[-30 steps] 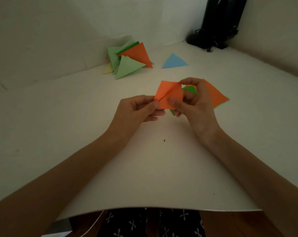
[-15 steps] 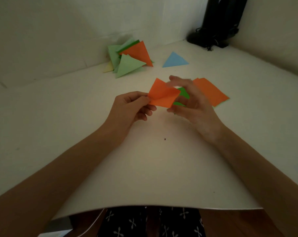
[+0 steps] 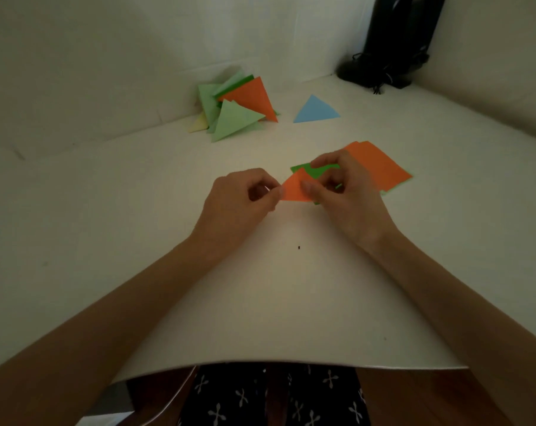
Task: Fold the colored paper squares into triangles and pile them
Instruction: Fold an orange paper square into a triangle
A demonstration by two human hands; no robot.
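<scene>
Nearest, at the bottom edge, lies dark cloth with a white cross pattern (image 3: 260, 395), on the person's lap; over it hangs the curved front edge of one white sheet (image 3: 199, 318) that covers the work surface; one small black speck (image 3: 299, 247) sits on the sheet between the two forearms; beyond it both hands meet on one orange paper (image 3: 293, 189), already folded into a triangle and held low over the sheet; the left hand (image 3: 239, 198) pinches its left corner between thumb and curled forefinger, the other fingers tucked in; the right hand (image 3: 349, 195) grips its right side, thumb on top, fingers bent round behind; just behind the folded piece and partly under the right hand lies one bright green square (image 3: 317, 173); touching it to the right is a stack of squares with an orange square (image 3: 380, 164) on top, a second orange edge showing at its upper left and a pale green edge at its lower right, how many lie beneath cannot be told; farther off, one blue triangle (image 3: 315, 110) lies alone; to its left the pile of triangles (image 3: 236, 113) leans against the back wall, with one orange, one dark green, one yellow and at least three light green; farthest, in the right corner, stands one black object (image 3: 395, 41) with cords at its foot.
</scene>
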